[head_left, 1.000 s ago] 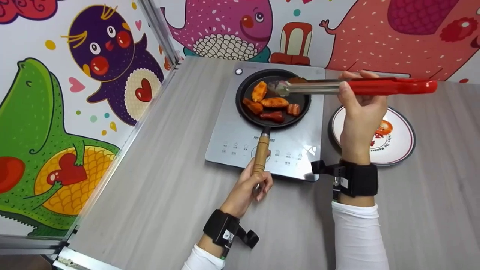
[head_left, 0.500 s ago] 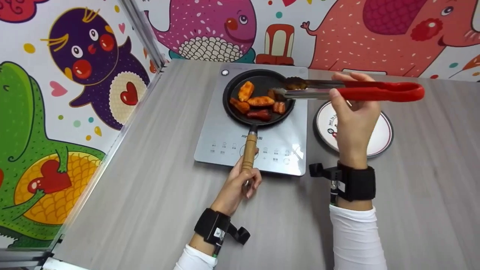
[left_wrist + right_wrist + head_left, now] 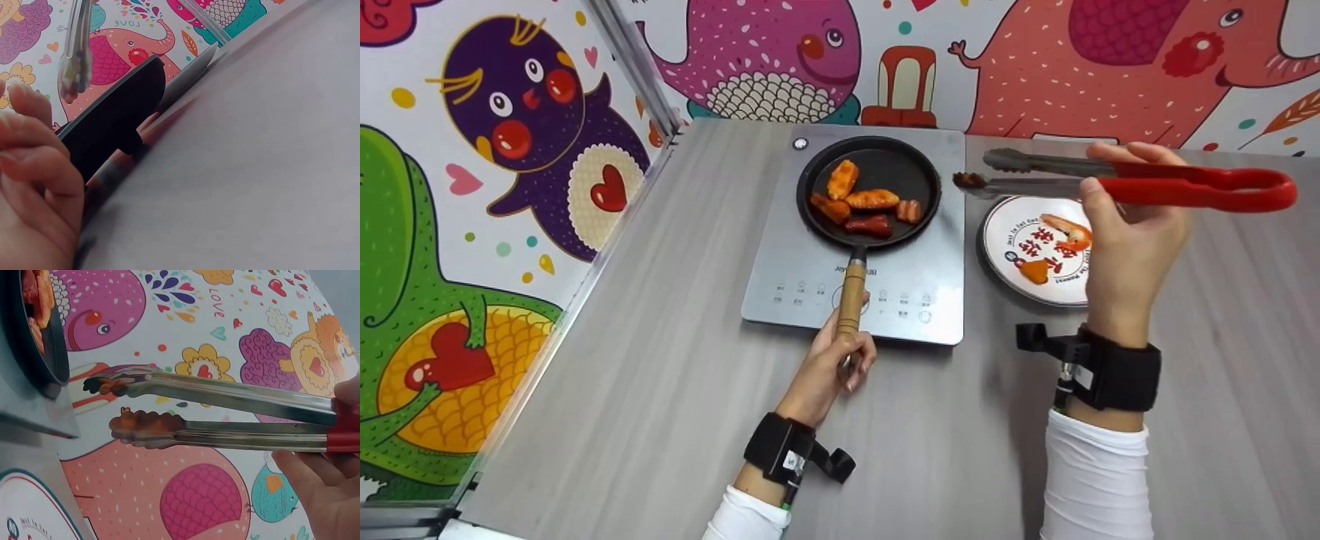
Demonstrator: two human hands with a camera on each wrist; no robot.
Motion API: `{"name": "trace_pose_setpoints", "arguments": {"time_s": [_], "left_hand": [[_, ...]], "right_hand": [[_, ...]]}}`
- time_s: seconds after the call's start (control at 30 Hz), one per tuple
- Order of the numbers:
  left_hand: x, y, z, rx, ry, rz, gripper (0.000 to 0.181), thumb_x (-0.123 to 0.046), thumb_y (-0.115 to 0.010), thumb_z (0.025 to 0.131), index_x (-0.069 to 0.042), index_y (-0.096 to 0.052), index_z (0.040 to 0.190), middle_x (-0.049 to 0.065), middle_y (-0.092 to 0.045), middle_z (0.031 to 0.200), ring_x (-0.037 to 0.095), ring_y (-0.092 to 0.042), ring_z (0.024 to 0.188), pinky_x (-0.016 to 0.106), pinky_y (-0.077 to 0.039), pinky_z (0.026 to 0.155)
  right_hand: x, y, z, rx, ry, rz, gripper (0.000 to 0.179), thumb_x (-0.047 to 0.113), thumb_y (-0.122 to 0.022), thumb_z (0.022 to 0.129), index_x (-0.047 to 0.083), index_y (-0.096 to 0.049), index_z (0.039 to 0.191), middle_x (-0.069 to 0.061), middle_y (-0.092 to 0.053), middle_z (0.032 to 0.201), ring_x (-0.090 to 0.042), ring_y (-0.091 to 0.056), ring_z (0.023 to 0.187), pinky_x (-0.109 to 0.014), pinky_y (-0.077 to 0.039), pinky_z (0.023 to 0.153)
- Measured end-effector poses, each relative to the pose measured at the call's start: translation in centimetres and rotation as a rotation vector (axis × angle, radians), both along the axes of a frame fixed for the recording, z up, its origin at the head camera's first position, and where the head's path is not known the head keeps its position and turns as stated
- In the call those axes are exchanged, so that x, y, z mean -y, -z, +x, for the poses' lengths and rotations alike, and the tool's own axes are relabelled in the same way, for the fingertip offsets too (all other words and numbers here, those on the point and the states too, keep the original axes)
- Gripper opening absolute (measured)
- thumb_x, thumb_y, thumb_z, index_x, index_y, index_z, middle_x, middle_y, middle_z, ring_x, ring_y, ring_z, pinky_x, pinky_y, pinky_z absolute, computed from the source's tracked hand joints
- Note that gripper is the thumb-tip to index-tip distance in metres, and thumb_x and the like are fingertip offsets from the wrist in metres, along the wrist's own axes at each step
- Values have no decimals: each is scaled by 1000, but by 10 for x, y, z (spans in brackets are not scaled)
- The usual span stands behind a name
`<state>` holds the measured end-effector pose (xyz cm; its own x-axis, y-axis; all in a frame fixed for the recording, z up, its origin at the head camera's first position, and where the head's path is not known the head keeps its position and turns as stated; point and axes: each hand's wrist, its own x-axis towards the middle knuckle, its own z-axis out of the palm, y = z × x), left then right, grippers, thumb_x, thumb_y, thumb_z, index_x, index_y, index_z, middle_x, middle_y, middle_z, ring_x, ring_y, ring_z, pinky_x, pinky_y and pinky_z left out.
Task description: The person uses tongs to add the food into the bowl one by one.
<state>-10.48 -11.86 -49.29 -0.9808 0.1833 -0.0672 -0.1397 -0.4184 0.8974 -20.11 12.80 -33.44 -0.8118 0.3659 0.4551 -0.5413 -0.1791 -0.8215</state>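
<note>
In the head view, my left hand [image 3: 826, 367] grips the wooden handle [image 3: 851, 296] of a black frying pan [image 3: 911, 161]. Orange-brown pieces of food lie in it, among them one shaped like a chicken wing [image 3: 873, 199] and a dark red piece [image 3: 870, 225]. My right hand [image 3: 1140, 240] holds red-handled metal tongs [image 3: 1192, 187], level and pointing left, between pan and plate. The right wrist view shows the tips of the tongs [image 3: 140, 427] apart with nothing between them. Below them a white plate [image 3: 1005, 225] carries a shrimp [image 3: 1069, 234] and an orange piece [image 3: 1033, 270].
Under the pan is a silver induction cooker [image 3: 780, 247] with touch controls along its front. The grey wood-grain table [image 3: 660, 337] meets cartoon-printed walls [image 3: 532, 150] at the left and back. The plate stands right of the cooker.
The tongs have moved right, out from over the pan, to above the plate's far edge. My left hand stays on the handle. The head view has shifted, so the scene sits further left.
</note>
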Motion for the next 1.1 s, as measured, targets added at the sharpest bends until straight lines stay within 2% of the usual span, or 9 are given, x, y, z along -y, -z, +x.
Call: {"name": "trace_pose_setpoints", "arguments": {"time_s": [0.2,0.3,0.37,0.53,0.63,0.9,1.1], "left_hand": [[0,0,0,0,-2,-1,59,-21,-53,83,-23,-31,138,4,-49,66,11,-43,53,20,-31,37],[0,-1,-1,-8,-5,-9,60,-20,-53,83,-22,-30,138,5,-49,66,11,-42,52,20,-30,36],[1,-1,-1,-13,-9,-15,60,-21,-52,82,-21,-30,138,5,-49,66,11,-41,52,20,-30,36],[1,0,-1,-17,-4,-17,60,-22,-53,82,-22,-30,138,5,-49,65,11,-40,49,22,-28,36],[1,1,0,-16,1,-12,60,-21,-53,83,-22,-29,138,5,-48,65,11,-40,49,22,-28,36],[2,0,0,-13,1,5,61,-21,-54,83,-21,-29,139,5,-49,66,11,-41,51,20,-30,37],[1,0,-1,-12,5,6,61,-20,-54,83,-21,-29,139,5,-50,67,12,-42,52,20,-31,37]], "right_hand": [[-14,1,3,26,40,41,41,-5,-66,71,0,-53,110,-19,-59,106,-30,-50,105,-33,-45,85],[-19,1,4,46,44,100,40,-5,-65,72,1,-53,110,-19,-59,106,-30,-52,103,-33,-45,86],[-23,1,5,71,49,164,41,-4,-64,73,2,-54,111,-18,-60,106,-29,-53,102,-33,-46,87],[-30,2,7,149,103,405,43,2,-66,75,8,-53,116,-11,-61,107,-23,-55,101,-32,-47,85],[-35,4,8,175,118,499,45,5,-66,76,10,-53,118,-8,-61,108,-20,-56,100,-31,-47,84],[-49,11,4,266,127,635,46,10,-67,76,15,-52,120,-6,-60,108,-18,-57,99,-30,-48,82],[-56,13,4,340,135,696,47,14,-68,77,16,-52,120,-6,-60,108,-17,-57,98,-30,-48,82]]}}
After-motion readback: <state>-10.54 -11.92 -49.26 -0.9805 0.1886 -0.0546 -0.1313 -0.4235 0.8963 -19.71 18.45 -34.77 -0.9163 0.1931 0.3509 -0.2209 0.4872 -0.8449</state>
